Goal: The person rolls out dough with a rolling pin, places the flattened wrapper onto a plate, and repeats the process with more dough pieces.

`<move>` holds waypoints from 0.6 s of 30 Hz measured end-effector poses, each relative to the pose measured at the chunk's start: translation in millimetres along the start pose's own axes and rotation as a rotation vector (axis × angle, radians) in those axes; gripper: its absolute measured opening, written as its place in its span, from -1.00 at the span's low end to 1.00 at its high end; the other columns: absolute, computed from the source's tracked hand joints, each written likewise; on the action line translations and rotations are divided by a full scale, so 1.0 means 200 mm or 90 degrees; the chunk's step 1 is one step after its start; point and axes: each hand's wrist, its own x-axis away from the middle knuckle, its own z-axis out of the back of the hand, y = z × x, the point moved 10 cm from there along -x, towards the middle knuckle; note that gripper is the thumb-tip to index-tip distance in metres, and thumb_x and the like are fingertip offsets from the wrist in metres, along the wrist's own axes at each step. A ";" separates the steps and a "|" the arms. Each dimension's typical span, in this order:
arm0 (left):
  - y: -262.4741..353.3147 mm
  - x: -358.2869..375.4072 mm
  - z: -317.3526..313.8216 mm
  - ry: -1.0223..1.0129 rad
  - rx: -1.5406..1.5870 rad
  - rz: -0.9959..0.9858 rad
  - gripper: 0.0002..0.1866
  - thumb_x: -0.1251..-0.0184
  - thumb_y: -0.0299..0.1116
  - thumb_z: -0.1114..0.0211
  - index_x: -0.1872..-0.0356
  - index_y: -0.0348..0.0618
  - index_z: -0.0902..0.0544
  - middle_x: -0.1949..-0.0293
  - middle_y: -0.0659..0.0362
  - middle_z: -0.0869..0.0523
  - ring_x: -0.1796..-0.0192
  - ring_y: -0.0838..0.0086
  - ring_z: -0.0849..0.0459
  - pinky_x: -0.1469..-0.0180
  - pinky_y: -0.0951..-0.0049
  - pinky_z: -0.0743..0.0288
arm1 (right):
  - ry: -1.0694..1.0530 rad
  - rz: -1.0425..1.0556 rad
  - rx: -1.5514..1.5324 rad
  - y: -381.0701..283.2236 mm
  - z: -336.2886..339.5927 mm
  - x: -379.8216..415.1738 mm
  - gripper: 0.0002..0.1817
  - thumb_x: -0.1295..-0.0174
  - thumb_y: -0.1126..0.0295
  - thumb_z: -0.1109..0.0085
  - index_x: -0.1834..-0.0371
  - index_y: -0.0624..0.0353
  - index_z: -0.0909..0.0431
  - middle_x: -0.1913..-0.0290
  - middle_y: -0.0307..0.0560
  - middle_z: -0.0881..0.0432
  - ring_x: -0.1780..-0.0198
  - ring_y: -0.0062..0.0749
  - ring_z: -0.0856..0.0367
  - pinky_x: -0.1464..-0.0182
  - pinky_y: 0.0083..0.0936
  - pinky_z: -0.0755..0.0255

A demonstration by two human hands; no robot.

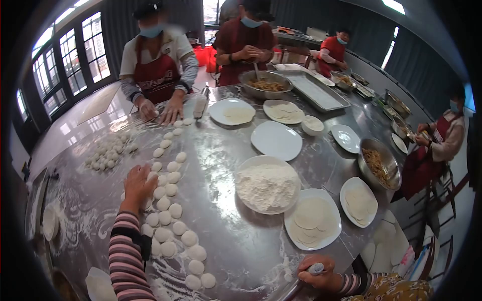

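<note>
My left hand point(139, 185) lies palm down at the left side of the column of flattened dough rounds point(163, 203), its fingers stretched out. Dough pieces show right beside and partly under the fingers; what the palm covers is hidden. At the lower right, my right hand point(316, 273) is wrapped round the grey end of what looks like a rolling pin point(316, 269). The pin's shaft runs down toward the frame's bottom edge. Near this hand stands a white plate point(296, 242) with thin, round dough wrappers point(315, 213).
A bowl of flour point(267, 184) stands mid-table, with a bare white plate point(276, 140) behind it. Small dough balls point(108, 151) are heaped at left. A metal bowl of filling point(379, 163) is at right. Co-workers in aprons stand around the table; one person's hands point(159, 109) touch dough opposite.
</note>
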 end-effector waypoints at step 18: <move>0.55 -0.10 -0.18 -0.029 0.063 -0.197 -0.34 -0.16 -0.16 -0.24 -0.28 -0.17 -0.31 -0.28 -0.23 -0.30 -0.33 -0.08 -0.25 -0.33 0.15 -0.14 | -0.010 0.045 -0.014 -0.05 0.00 -0.02 -0.85 0.04 0.57 -0.32 0.40 0.28 -0.55 0.48 -0.03 -0.57 0.48 -0.33 -0.55 0.44 -0.46 -0.39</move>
